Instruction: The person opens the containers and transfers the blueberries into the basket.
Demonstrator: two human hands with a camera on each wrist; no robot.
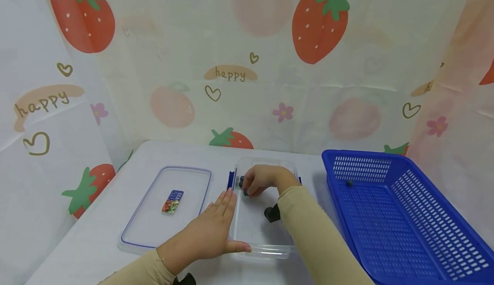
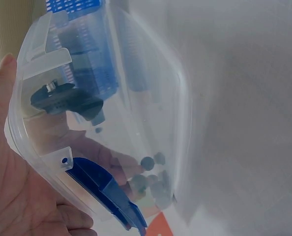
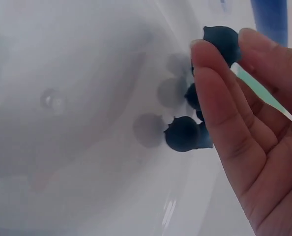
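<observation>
A clear plastic container [image 1: 254,229] stands in the middle of the table, a blue latch flap [image 1: 230,180] on its left side. My right hand [image 1: 266,179] reaches inside, near the far left corner. Thumb and fingers pinch a dark blueberry [image 3: 222,45]. Several more blueberries [image 3: 181,133] sit by the container wall beside those fingers, some partly hidden by them. Along the container's near left side lies my left hand [image 1: 210,229], its fingers straight and thumb spread at the front rim. From the left wrist view, blueberries [image 2: 147,163] show through the clear wall.
To the left, a clear lid [image 1: 135,243] with a blue seal and a colourful label [image 1: 172,202] lies flat. At the right stands a blue perforated basket [image 1: 401,216], one blueberry [image 1: 349,183] near its far left corner. A printed curtain [image 1: 270,88] hangs behind the table.
</observation>
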